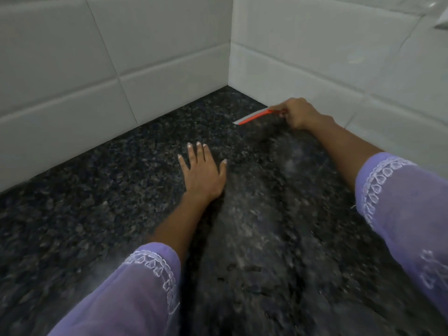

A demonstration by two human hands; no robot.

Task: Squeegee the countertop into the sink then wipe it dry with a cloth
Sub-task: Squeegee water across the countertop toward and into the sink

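1. Where two tiled walls meet at the far corner: dark speckled granite tabletop [97, 214], filling most of the head view, paler and streaked in a broad band down its middle and right.
2. Right hand [299, 113]: at the far right of the tabletop, close beside the right wall; fingers curled round the handle of the squeegee, knuckles up.
3. Squeegee [254, 116]: orange bar with a pale blade along its far edge; lying low on the tabletop near the corner, reaching leftward from the right hand; blade edge apparently touching the stone, though contact too small to confirm; handle hidden inside the grip.
4. Left hand [202, 170]: palm down, flat on the tabletop, fingers straight and slightly spread, thumb held out to the right; holding nothing; placed nearer than the squeegee and to its left, well apart from it.
5. Sleeves [135, 287]: lilac, thin fabric, white embroidered trim at the cuffs; one on each forearm, ending short of the wrists.
6. Wall tiles [72, 69]: large, white, glossy, with pale grout lines; rising straight from the back and right edges of the tabletop.
7. Upper right corner: small pale fitting on the wall, cut off by the frame edge, kind not identifiable.
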